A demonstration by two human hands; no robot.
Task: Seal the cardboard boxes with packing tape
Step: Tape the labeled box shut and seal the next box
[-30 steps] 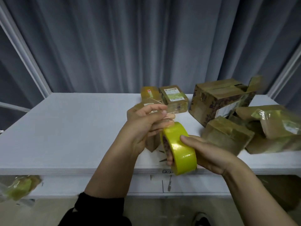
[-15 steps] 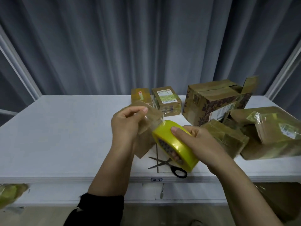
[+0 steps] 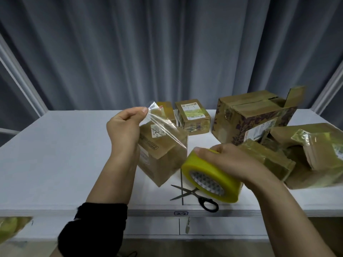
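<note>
My right hand [image 3: 228, 162] grips a yellow roll of packing tape [image 3: 207, 179] above the table's front edge. My left hand [image 3: 126, 130] pinches the free end of a clear tape strip [image 3: 163, 127], which stretches from the roll up to the left. Behind the strip a small cardboard box [image 3: 163, 156] stands tilted on the white table [image 3: 55, 154], just right of my left wrist. The strip's lower part passes over the box top; I cannot tell whether it touches.
Black-handled scissors [image 3: 194, 196] lie open on the table below the roll. Two small labelled boxes [image 3: 193, 115] stand at the back. A large box with a raised flap [image 3: 250, 115] and several taped packages [image 3: 306, 154] crowd the right side. A grey curtain hangs behind.
My left hand has pulled the tape end up and left, drawing out a longer strip. The roll has moved down and right. The scissors have come into view.
</note>
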